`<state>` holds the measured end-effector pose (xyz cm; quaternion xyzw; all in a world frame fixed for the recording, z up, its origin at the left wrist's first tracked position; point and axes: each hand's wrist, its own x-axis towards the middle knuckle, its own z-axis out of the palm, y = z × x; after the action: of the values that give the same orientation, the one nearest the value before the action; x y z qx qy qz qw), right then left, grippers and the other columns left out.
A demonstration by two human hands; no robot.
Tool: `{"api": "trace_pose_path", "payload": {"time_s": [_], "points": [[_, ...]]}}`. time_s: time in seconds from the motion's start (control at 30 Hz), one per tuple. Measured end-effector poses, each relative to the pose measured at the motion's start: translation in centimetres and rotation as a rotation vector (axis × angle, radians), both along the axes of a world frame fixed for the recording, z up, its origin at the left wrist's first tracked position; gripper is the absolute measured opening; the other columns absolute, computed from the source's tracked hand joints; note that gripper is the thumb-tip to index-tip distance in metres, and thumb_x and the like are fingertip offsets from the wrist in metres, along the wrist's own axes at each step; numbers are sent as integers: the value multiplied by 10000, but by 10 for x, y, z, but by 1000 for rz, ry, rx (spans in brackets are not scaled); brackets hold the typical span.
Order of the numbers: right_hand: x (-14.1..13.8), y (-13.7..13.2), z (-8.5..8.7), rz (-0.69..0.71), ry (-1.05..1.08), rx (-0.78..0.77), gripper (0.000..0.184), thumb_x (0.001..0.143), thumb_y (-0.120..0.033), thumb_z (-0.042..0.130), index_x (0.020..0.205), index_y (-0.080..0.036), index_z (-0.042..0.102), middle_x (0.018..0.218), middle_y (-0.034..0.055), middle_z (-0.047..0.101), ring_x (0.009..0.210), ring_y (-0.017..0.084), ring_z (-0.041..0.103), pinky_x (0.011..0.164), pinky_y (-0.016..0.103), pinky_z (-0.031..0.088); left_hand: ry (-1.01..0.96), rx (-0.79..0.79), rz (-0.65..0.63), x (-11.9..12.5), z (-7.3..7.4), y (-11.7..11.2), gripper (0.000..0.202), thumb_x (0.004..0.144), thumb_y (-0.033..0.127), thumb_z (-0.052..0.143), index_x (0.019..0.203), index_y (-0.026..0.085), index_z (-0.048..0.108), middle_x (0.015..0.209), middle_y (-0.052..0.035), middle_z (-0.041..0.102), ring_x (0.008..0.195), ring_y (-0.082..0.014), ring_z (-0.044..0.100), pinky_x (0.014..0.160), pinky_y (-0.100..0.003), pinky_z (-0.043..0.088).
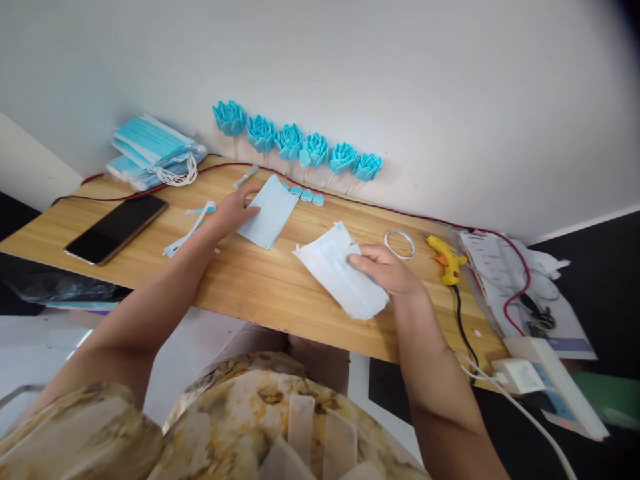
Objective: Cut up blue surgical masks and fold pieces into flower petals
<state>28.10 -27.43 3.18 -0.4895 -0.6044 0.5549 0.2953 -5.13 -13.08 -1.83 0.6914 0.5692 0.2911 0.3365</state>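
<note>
My left hand [235,212] is at the left edge of a pale blue stack of mask fabric sheets [274,213] on the wooden table, thumb on top, the other fingers partly hidden at the edge. My right hand [383,268] pinches a whitish mask fabric sheet [340,273] between thumb and fingers, slightly tilted over the table's front part. Behind the blue stack lie several small folded blue petals [307,195]. Cut-off blue and white strips [193,230] lie beside my left forearm.
Several blue fabric flowers [290,141] on stems lean at the wall. Face masks [150,150] are piled back left, near a phone [117,229]. To the right are a wire coil [400,244], a yellow glue gun [449,259] and a power strip [557,387]. A red-black cable runs behind.
</note>
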Motion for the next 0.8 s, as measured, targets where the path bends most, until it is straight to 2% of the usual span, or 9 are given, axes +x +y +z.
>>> {"api": "trace_pose_path", "payload": {"time_s": [0.13, 0.27, 0.33, 0.43, 0.5, 0.57, 0.63, 0.7, 0.8], "points": [[11, -7, -4, -94, 286, -7, 600, 648, -771, 812, 712, -181, 722, 586, 32, 639, 483, 141, 535, 457, 263, 411, 149, -14, 34, 7, 13, -9, 747, 837, 244, 621, 1569, 185, 485, 1024, -89, 768, 863, -234, 673, 772, -323, 498], [11, -3, -12, 32, 223, -103, 565, 666, -708, 849, 670, -164, 696, 601, 37, 658, 489, 136, 550, 463, 252, 421, 276, -9, 31, 9, 21, -13, 732, 862, 215, 542, 1587, 161, 455, 941, -89, 765, 882, -261, 694, 811, -351, 519], [10, -1, -15, 17, 236, -107, 552, 663, -689, 859, 658, -169, 676, 600, 30, 654, 497, 136, 557, 474, 250, 427, 322, -31, 10, 8, 24, -12, 736, 849, 187, 525, 1582, 157, 461, 953, -92, 770, 917, -271, 713, 830, -351, 531], [8, -1, -16, -85, 323, -15, 579, 635, -745, 831, 639, -197, 641, 543, 2, 593, 478, 133, 518, 474, 259, 418, 393, -72, -47, 6, 27, -11, 735, 861, 181, 523, 1592, 159, 451, 1151, -122, 772, 1050, -283, 726, 917, -352, 535], [3, 1, -12, -33, 266, 10, 589, 661, -772, 793, 681, -198, 659, 560, 0, 589, 495, 135, 507, 480, 263, 407, 461, -68, -69, 5, 28, -12, 686, 916, 251, 518, 1593, 172, 451, 1278, -138, 743, 1144, -296, 712, 989, -369, 518], [-4, 5, -7, 128, 74, 0, 567, 748, -739, 752, 753, -175, 695, 634, 8, 614, 552, 129, 513, 504, 252, 393, 533, -46, -56, 4, 27, -13, 628, 971, 390, 498, 1568, 198, 489, 1344, -143, 719, 1217, -318, 685, 1032, -397, 500], [-9, 7, -3, 201, -91, 55, 550, 820, -699, 709, 693, -166, 657, 655, -6, 578, 589, 107, 480, 520, 229, 356, 587, -30, -31, 3, 24, -13, 602, 989, 505, 462, 1512, 223, 558, 1357, -145, 715, 1252, -339, 665, 1029, -418, 496], [-9, 4, -1, 189, -99, 65, 560, 824, -706, 695, 678, -168, 638, 643, -17, 550, 584, 97, 458, 514, 222, 332, 615, -10, 13, 1, 20, -9, 568, 990, 522, 443, 1437, 228, 632, 1326, -147, 728, 1235, -355, 666, 992, -423, 504], [0, -9, 1, 10, 112, 50, 651, 679, -839, 711, 661, -196, 606, 557, -24, 522, 485, 97, 419, 479, 241, 331, 530, 132, 115, -2, 19, -6, 483, 967, 443, 472, 1302, 209, 729, 1144, -131, 776, 1090, -330, 698, 907, -390, 509]]}}
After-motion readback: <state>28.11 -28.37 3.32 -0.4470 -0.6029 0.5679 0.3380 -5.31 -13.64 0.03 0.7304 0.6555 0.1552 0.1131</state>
